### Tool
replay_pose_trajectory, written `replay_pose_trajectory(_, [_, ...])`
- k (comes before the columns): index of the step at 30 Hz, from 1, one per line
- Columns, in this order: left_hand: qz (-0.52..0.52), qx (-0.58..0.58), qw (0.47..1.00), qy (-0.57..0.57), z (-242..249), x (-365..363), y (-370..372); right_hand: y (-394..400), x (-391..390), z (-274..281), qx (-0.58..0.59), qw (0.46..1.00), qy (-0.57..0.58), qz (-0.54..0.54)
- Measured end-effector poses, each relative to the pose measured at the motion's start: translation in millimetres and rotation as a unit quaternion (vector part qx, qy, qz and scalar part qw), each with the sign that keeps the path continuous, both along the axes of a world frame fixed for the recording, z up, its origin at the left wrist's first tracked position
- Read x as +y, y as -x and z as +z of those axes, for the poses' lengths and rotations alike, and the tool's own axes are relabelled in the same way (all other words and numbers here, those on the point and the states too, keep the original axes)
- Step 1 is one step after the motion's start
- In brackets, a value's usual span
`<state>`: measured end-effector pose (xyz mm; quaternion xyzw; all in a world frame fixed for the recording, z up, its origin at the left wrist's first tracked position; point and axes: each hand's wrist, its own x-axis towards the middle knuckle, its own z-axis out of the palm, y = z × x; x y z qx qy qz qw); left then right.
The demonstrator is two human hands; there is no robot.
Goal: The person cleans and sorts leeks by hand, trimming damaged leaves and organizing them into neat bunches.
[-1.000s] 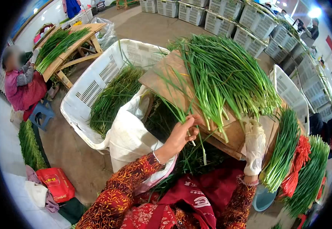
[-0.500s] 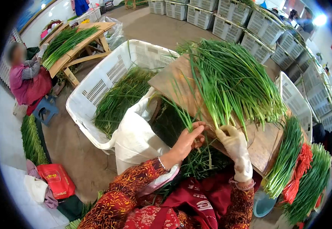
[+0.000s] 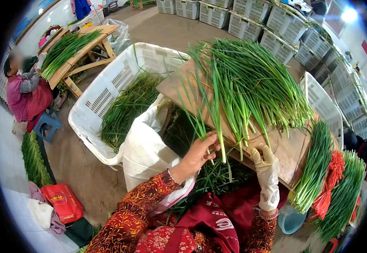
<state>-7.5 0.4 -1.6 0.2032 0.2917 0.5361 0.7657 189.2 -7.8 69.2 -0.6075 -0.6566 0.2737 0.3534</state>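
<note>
Green garlic chives (image 3: 259,84) lie in a large heap on a tilted wooden board (image 3: 295,158), their pale stem ends toward me. My bare left hand (image 3: 198,154) is closed around a few chive stalks (image 3: 200,126) at the board's near left edge. Beside that hand, another stalk hangs over the edge. My right hand (image 3: 265,164), in a pale glove, is at the near edge with bent fingers slightly apart. One stalk's end reaches its fingertips; I see nothing gripped there.
Left of the board stands a white crate (image 3: 103,105) of loose greens, with a white sack (image 3: 145,145) before it. Chive bundles (image 3: 314,168) and red ties (image 3: 331,181) lie at right. A person (image 3: 27,90) sits at another board. Stacked crates (image 3: 244,27) line the back.
My right hand has let go of the stem ends and moved slightly right and down. The stalks it held now lie spread over the board's edge. My left hand still holds a few stalks.
</note>
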Motion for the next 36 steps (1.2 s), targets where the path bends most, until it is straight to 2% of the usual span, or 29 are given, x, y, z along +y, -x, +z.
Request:
replay_pose_trajectory(5, [0.020,-0.003,0.998,0.053,7,1,1,5,-2,-4,-0.015,0.999,-0.025,0.024])
replay_pose_trajectory(7, [0.059,0.016,0.994,0.087,12,2,3,12,-5,-2,-0.004,0.999,0.022,0.043])
replay_pose_trajectory(9, [0.064,0.031,0.996,0.059,6,1,7,21,-9,5,-0.041,0.997,0.030,0.054])
replay_pose_trajectory(11, [0.067,0.122,0.990,0.032,9,-1,8,27,-11,3,-0.012,0.995,0.033,0.091])
replay_pose_trajectory(13, [0.050,0.115,0.992,0.032,9,-3,11,35,-12,2,-0.008,0.994,0.057,0.097])
replay_pose_trajectory(16, [0.022,0.014,1.000,0.009,12,-6,8,49,-8,2,0.010,0.990,0.089,0.105])
replay_pose_trajectory(17, [0.022,0.014,1.000,0.011,11,-6,6,54,-7,0,0.009,0.990,0.090,0.104])
replay_pose_trajectory(19, [-0.012,0.019,1.000,-0.007,7,-4,2,61,-1,-6,0.088,0.985,0.107,0.103])
replay_pose_trajectory(20, [-0.020,0.009,1.000,-0.004,3,-5,-1,64,2,-9,0.079,0.984,0.108,0.116])
replay_pose_trajectory(25, [-0.016,0.070,0.997,-0.008,6,-7,1,67,6,-11,0.095,0.986,0.102,0.096])
replay_pose_trajectory(27, [-0.020,0.107,0.994,-0.030,1,-6,-2,68,6,-14,0.099,0.981,0.138,0.096])
replay_pose_trajectory(29, [-0.025,0.095,0.995,-0.029,3,-6,-4,69,4,-23,0.126,0.984,0.101,0.078])
replay_pose_trajectory(31, [0.006,0.117,0.993,-0.029,3,-6,-6,69,1,-19,-0.051,0.998,-0.025,0.013])
replay_pose_trajectory(32, [0.005,0.116,0.993,-0.029,4,-6,-6,69,0,-22,-0.058,0.995,-0.076,0.006])
replay_pose_trajectory(34, [0.017,0.156,0.987,0.027,6,-7,-5,69,-1,-24,-0.039,0.994,-0.103,0.004])
replay_pose_trajectory(36, [0.028,0.137,0.990,0.031,10,-9,-4,68,-1,-29,-0.014,0.989,-0.149,-0.002])
